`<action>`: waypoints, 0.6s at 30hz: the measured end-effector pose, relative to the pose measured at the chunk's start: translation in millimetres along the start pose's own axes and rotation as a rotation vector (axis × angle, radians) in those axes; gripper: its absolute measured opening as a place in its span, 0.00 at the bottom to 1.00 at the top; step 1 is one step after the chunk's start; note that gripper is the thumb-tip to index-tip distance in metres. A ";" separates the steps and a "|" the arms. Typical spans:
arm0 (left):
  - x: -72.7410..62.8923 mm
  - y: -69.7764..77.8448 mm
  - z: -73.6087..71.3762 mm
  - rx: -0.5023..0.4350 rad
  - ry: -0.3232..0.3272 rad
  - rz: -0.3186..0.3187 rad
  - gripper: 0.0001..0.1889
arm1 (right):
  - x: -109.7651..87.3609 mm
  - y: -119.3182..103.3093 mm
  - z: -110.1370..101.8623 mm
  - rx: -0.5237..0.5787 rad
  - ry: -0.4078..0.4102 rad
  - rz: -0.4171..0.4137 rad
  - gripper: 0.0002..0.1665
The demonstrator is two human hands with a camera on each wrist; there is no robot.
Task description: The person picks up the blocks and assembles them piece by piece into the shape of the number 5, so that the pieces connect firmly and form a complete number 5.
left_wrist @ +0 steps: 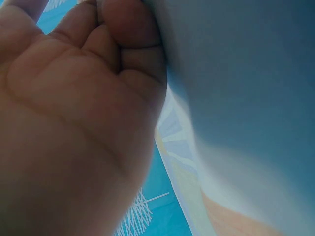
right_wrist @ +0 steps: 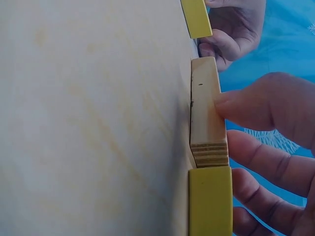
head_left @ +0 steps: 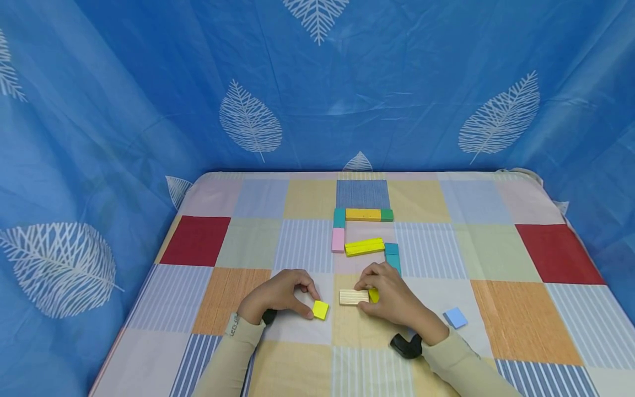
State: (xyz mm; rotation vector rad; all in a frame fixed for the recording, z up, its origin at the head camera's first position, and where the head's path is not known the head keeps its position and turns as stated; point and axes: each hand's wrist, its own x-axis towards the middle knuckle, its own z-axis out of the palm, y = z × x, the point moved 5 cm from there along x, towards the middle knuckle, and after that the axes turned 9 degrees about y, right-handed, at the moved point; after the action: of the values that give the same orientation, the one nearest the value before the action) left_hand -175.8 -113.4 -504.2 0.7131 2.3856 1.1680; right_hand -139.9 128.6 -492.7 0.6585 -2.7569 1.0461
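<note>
My left hand (head_left: 285, 292) pinches a small yellow block (head_left: 320, 310) at its left edge, with thumb and index finger at its corners. In the left wrist view only the palm and curled fingers of that hand (left_wrist: 83, 108) show, not the block. With thumb and fingers, my right hand (head_left: 389, 295) holds a plain striped wooden block (head_left: 353, 298) by its long sides, flat on the cloth. Against its right end sits another yellow block (head_left: 373, 295), partly hidden under the right hand. The right wrist view shows the wooden block (right_wrist: 206, 105) and yellow block (right_wrist: 210, 201) end to end.
Beyond the hands, teal (head_left: 339, 218), orange (head_left: 363, 214), green (head_left: 386, 215), pink (head_left: 338, 240), yellow (head_left: 364, 247) and teal (head_left: 392, 257) blocks form a bent line. A light blue block (head_left: 455, 317) lies right of the right hand. Patchwork cloth (head_left: 426, 198) covers the table.
</note>
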 end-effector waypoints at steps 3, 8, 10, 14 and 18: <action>-0.1 -0.5 -0.1 0.003 -0.001 -0.004 0.13 | -0.4 0.7 -0.1 0.003 0.001 0.006 0.12; -0.5 -0.5 -0.2 0.003 -0.004 0.006 0.13 | -1.2 0.9 -1.5 0.002 -0.001 -0.001 0.13; -0.3 -0.7 -0.1 0.002 -0.003 0.012 0.13 | -2.4 1.3 -3.8 0.009 0.001 -0.007 0.14; -0.2 -1.1 0.0 0.004 -0.002 0.022 0.13 | -7.0 3.5 -13.6 0.047 0.016 -0.016 0.15; -0.7 -1.4 0.4 0.002 -0.004 0.015 0.13 | -12.9 8.6 -27.8 0.109 0.025 -0.013 0.14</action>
State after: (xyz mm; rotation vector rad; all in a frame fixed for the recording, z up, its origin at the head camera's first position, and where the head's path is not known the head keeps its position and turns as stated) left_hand -175.5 -114.4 -505.5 0.7353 2.3825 1.1688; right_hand -133.2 157.1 -480.3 0.6717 -2.6859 1.1999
